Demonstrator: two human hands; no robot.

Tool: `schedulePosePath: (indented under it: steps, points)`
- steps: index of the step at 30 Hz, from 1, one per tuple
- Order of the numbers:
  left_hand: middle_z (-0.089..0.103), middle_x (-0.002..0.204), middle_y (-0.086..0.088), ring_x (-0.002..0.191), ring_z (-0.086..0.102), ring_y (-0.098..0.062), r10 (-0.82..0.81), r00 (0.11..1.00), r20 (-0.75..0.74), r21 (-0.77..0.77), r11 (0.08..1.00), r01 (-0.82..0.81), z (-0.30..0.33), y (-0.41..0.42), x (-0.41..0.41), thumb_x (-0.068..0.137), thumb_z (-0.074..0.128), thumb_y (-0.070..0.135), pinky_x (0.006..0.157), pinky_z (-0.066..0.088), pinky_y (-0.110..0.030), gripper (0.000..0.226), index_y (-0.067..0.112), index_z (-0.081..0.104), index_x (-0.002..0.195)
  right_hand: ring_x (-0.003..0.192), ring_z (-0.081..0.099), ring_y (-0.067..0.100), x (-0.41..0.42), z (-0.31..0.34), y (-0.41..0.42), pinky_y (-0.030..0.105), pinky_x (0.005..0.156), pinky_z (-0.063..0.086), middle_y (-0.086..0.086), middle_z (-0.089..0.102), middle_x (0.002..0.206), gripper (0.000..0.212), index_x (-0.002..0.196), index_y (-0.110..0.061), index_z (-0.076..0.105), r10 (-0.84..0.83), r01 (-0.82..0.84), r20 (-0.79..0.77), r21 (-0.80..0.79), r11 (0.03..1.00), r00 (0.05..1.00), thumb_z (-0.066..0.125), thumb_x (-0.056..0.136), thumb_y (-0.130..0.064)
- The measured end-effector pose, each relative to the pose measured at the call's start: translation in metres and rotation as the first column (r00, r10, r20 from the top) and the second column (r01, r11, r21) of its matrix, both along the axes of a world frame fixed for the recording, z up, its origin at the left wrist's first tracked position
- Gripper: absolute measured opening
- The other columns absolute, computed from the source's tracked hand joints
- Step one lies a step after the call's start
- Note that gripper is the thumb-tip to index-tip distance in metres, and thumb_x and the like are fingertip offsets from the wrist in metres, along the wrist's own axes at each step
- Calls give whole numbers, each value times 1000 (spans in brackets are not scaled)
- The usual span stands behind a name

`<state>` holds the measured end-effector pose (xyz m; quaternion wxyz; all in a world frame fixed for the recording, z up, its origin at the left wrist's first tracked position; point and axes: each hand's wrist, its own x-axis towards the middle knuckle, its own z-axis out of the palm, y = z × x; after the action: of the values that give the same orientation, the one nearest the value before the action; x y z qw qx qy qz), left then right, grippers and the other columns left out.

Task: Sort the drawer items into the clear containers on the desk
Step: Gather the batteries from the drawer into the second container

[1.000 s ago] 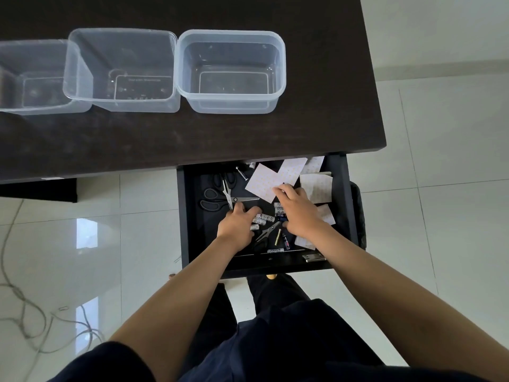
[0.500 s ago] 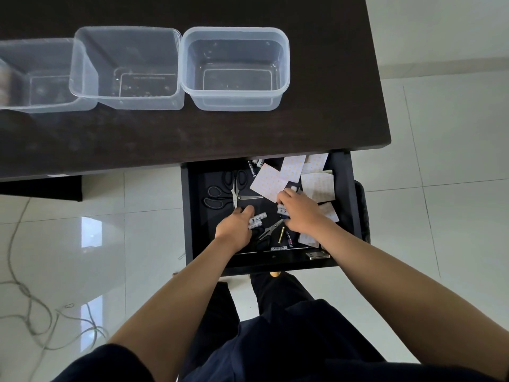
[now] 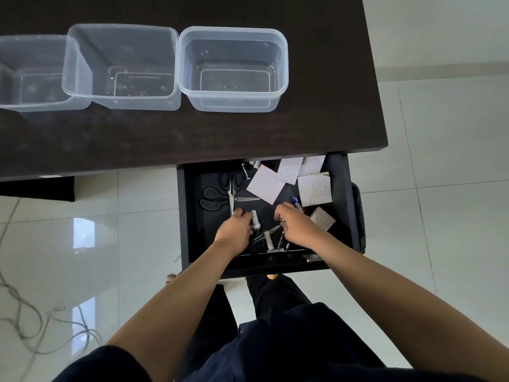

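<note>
Dark desk (image 3: 192, 139) across the upper frame, over pale floor tiles, with an open drawer (image 3: 183, 216) pulled out beneath its lower right edge. Both hands work low in the drawer's centre. Left hand (image 3: 234, 230): fingers curled round a white battery (image 3: 255, 219), which stands out from the grip with its long axis running roughly up-frame. Right hand (image 3: 296, 226): fingers curled down over small items at its fingertips; whether they pinch anything cannot be told. Loose batteries (image 3: 271, 241) lie between and just below the two hands, in mixed directions; judged from this, either hand reaches them equally well. Further batteries lie at the drawer's upper edge and just above the right hand. Two pairs of scissors (image 3: 231, 193) lie upper left in the drawer; patterned paper squares (image 3: 314, 190) fill its upper right. Three clear containers (image 3: 232, 67) stand in a row at the upper left of the frame, side by side, well apart from the drawer; all appear to hold nothing, so sorting is judged barely begun
</note>
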<state>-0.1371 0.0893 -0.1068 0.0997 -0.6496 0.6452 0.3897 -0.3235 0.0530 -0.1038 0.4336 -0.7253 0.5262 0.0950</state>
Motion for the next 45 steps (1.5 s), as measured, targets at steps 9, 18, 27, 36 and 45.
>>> schedulePosePath:
  steps: [9,18,27,36,45]
  points:
    - [48,122,-10,92,60,-34,43,998,-52,-66,997,-46,2,8,0,92,53,12,74,50,-40,24,9,48,115,94,52,19,-8,2,7,41,87,48,1,47,106,24,103,-11,54,-73,73,68,8,997,995,49,86,5]
    - [39,136,-13,106,58,-32,-29,999,-34,47,998,30,0,-7,-3,92,52,8,81,51,-38,64,32,25,145,89,46,14,-10,6,2,36,75,45,-6,45,106,49,104,-21,55,172,-165,-49,123,979,984,82,65,-8]
    - [44,119,-15,90,58,-35,-1,999,-45,48,999,3,1,-11,-6,88,54,5,71,45,-34,39,19,42,123,92,59,26,-13,-3,6,32,74,47,7,47,115,33,114,-14,60,365,-363,-91,38,931,926,58,83,-3]
    - [46,114,-11,87,58,-32,75,995,-62,41,997,-72,5,-6,-1,85,55,3,69,45,-31,27,14,52,110,112,49,32,-14,-4,3,37,88,44,6,54,119,41,122,-15,58,572,-580,-141,-24,814,808,59,82,-7]
    - [48,112,-11,84,58,-30,154,979,-134,-7,988,-156,19,0,5,84,55,0,75,52,-36,27,15,55,107,101,58,27,-9,5,1,30,69,36,5,58,113,30,103,-10,64,370,-372,-107,8,928,923,57,77,3]
